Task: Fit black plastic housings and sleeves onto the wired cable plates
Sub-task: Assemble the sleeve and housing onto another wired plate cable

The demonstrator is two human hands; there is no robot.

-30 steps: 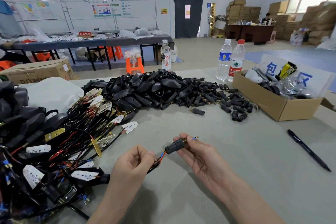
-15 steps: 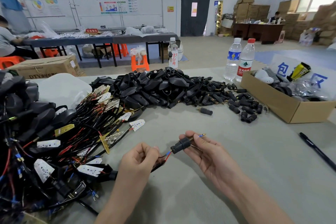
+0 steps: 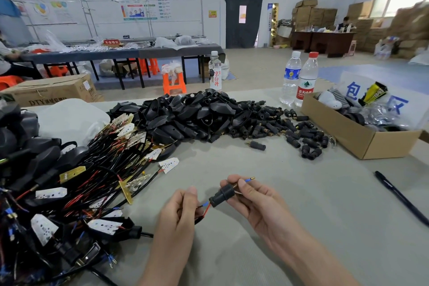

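Note:
My right hand [image 3: 257, 204] pinches a black sleeve [image 3: 222, 194] threaded on a cable, with a blue-tipped wire end [image 3: 248, 179] sticking out past my fingertips. My left hand [image 3: 178, 210] grips the black cable [image 3: 201, 213] just left of the sleeve, where red and blue wires show. A tangle of wired cable plates [image 3: 69, 183] lies at the left. A heap of black housings [image 3: 185, 116] sits in the middle, with loose sleeves [image 3: 292, 130] spread to its right.
An open cardboard box [image 3: 362, 139] stands at the right, with two water bottles [image 3: 299, 79] behind it and a third bottle [image 3: 215, 72] behind the heap. A black pen [image 3: 401, 197] lies at the right. A white plastic bag [image 3: 69, 118] sits at the back left.
Both hands hold the same cable and sleeve. The sleeve has slid a little along the wires toward my left hand; the view has shifted slightly.

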